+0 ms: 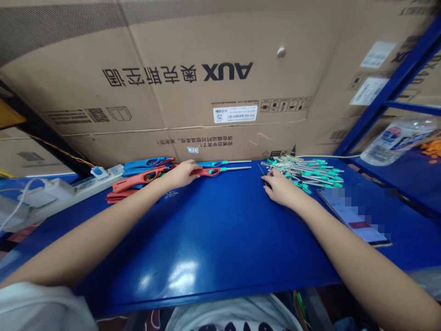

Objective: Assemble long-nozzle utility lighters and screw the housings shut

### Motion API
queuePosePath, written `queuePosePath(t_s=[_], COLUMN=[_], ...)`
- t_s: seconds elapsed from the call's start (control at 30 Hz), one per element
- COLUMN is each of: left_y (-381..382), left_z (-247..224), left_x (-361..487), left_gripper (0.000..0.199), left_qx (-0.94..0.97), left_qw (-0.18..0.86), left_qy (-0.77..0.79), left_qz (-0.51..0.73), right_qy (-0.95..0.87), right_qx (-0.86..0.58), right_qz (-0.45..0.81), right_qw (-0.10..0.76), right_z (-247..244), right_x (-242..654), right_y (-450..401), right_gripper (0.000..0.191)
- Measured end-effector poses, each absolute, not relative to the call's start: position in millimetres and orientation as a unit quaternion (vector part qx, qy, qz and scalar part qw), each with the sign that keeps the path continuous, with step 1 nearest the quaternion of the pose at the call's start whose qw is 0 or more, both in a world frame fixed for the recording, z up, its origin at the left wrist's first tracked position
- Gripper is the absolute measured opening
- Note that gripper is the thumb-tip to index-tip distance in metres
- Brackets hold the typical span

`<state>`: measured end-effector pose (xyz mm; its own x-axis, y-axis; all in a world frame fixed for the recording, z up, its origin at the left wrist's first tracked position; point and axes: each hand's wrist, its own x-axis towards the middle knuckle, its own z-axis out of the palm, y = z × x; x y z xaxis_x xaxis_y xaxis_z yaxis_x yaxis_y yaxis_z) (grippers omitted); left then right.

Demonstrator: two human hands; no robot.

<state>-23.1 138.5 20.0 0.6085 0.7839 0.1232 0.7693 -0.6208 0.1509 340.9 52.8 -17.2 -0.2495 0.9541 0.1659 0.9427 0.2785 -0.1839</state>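
My left hand [186, 174] is closed on the rear part of a red lighter [209, 172], whose metal tube points right. Just behind it lies a blue lighter [215, 163] with a teal collar. To the left, red and blue lighter casings [139, 179] are piled partly under my left wrist. My right hand [276, 186] has its fingers closed round a thin dark tool [267, 183] with a narrow metal shaft pointing away. Right beside that hand is a heap of metal tubes with teal ends [317, 171] and pale wires.
Large cardboard [165, 105] stands behind the blue table [220, 230]. A phone [358, 220] lies at the right, near a clear plastic bottle [392, 140] and a blue metal frame [392, 87]. A power strip [82, 188] with plugs runs along the left.
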Motion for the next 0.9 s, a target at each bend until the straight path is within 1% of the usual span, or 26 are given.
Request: queuePosePath(t_s=[0.2,0.37,0.5,0.6,0.77,0.83,0.9], left_y=[156,148,129,114,105,107,110], left_z=[13,19,35,51,82,92,99], left_x=[-20,-20,-21,-25,-50,-69,-89], left_gripper=[0.031,0.033,0.034,0.03,0.045,0.046,0.043], left_qx=[0.887,0.884,0.882,0.872,0.811,0.772,0.763], left_qw=[0.034,0.026,0.013,0.004,-0.03,-0.037,-0.025], left_qy=[0.447,0.448,0.449,0.467,0.564,0.621,0.638], left_qz=[0.11,0.128,0.141,0.146,0.153,0.127,0.097], right_qy=[-0.787,-0.786,-0.787,-0.788,-0.784,-0.783,-0.788], right_qx=[-0.596,-0.586,-0.575,-0.566,-0.556,-0.545,-0.522], right_qz=[0.006,-0.003,-0.009,-0.017,-0.04,-0.053,-0.067], right_qw=[0.157,0.197,0.224,0.243,0.274,0.293,0.318], right_z=[-26,-35,-39,-42,-41,-36,-28], right_x=[346,352,356,357,354,350,345], right_y=[65,73,77,79,79,76,71], right_gripper=[0.035,0.037,0.037,0.036,0.034,0.033,0.03])
